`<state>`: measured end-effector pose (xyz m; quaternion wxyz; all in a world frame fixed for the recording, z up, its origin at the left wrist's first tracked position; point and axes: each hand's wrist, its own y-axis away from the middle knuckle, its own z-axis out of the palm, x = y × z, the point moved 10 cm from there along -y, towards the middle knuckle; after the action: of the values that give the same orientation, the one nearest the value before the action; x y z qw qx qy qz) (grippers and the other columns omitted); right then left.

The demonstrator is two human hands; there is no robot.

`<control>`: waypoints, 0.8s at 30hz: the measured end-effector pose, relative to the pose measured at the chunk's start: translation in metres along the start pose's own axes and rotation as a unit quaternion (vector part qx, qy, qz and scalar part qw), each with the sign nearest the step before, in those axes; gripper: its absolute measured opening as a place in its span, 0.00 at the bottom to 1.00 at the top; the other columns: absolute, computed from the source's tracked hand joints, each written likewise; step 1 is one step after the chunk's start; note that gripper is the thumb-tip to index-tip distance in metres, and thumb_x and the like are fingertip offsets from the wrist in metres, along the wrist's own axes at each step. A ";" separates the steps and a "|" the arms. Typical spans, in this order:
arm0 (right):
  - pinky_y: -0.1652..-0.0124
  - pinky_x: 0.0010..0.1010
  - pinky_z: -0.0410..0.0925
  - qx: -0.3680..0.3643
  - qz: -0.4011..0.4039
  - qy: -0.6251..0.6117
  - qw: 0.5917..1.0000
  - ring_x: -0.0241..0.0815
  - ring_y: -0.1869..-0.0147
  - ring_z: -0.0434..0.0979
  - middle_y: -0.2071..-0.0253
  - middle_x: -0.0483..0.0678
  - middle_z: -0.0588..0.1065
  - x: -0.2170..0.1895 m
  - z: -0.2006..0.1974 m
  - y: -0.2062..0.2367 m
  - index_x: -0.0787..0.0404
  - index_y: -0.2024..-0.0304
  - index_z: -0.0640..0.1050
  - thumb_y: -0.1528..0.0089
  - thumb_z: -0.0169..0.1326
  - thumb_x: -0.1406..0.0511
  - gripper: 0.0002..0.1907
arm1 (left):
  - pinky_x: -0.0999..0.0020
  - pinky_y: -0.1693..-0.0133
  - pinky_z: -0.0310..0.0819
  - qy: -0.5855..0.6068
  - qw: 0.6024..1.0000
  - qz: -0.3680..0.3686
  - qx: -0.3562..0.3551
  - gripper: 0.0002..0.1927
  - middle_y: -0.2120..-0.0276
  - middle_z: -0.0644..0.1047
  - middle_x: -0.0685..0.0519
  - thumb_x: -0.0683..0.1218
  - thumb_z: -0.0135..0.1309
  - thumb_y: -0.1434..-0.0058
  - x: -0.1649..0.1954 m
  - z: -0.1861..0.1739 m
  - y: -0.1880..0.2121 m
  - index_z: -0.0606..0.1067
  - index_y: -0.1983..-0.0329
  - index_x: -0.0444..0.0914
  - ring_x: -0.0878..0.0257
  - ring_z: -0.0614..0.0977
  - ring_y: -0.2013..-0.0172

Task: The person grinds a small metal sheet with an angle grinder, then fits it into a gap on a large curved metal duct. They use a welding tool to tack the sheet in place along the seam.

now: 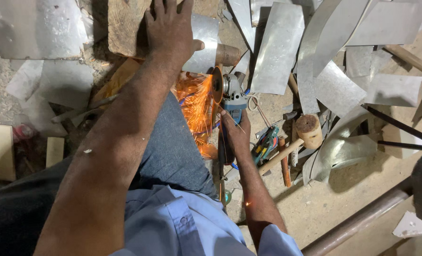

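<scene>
Item 1: left hand, lying flat with fingers spread, is pressing down on a metal sheet that is resting over a wooden block at the top of the view.

Item 2: right hand is clamping closed around the body of a blue angle grinder. The 2 hands are working well apart, the grinder sitting between them.

Item 3: grinder disc is standing on edge and meeting the lower edge of the metal sheet, just beside the left wrist. Orange sparks are spraying down and leftward over the person's jeans-covered knee.

Item 4: wooden mallet, pale round head and long handle, is lying on the floor just right of the right hand, touching a cluster of small hand tools too jumbled to tell apart.

Item 5: loose offcuts of sheet metal, flat and curved, are lying scattered across the dirt floor on both sides.

Item 6: a rusty pipe is crossing the lower right corner at a slant.

Item 7: small wooden pieces are lying at the left edge.
</scene>
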<state>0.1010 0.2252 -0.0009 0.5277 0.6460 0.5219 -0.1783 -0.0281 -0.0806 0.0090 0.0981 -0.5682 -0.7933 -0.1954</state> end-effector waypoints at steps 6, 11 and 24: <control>0.53 0.36 0.75 0.001 -0.027 -0.011 1.000 0.42 0.53 0.80 0.54 0.55 0.79 -0.013 -0.002 0.003 0.66 0.42 0.73 0.36 0.59 0.54 0.28 | 0.24 0.36 0.50 -0.015 1.000 0.002 -0.014 0.59 0.26 0.47 0.34 0.67 0.73 0.52 0.001 0.002 0.000 0.56 0.24 0.45 0.32 0.48 0.28; 0.54 0.35 0.76 -0.001 -0.001 -0.029 1.000 0.42 0.54 0.81 0.54 0.54 0.79 -0.009 0.000 0.002 0.65 0.42 0.72 0.36 0.58 0.53 0.28 | 0.24 0.36 0.48 -0.011 1.000 0.001 -0.028 0.58 0.26 0.46 0.34 0.68 0.71 0.51 0.001 0.005 0.000 0.55 0.23 0.45 0.31 0.47 0.28; 0.58 0.33 0.75 0.001 0.022 -0.028 0.999 0.38 0.59 0.80 0.57 0.52 0.79 -0.019 0.001 0.009 0.65 0.41 0.72 0.36 0.58 0.52 0.29 | 0.25 0.35 0.47 -0.007 0.999 -0.008 -0.052 0.57 0.25 0.43 0.35 0.67 0.70 0.50 0.004 0.001 0.000 0.54 0.23 0.47 0.32 0.45 0.27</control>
<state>0.1017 0.2158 0.0177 0.5452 0.6525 0.4926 -0.1855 -0.0298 -0.0766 0.0100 0.0614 -0.5675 -0.7872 -0.2335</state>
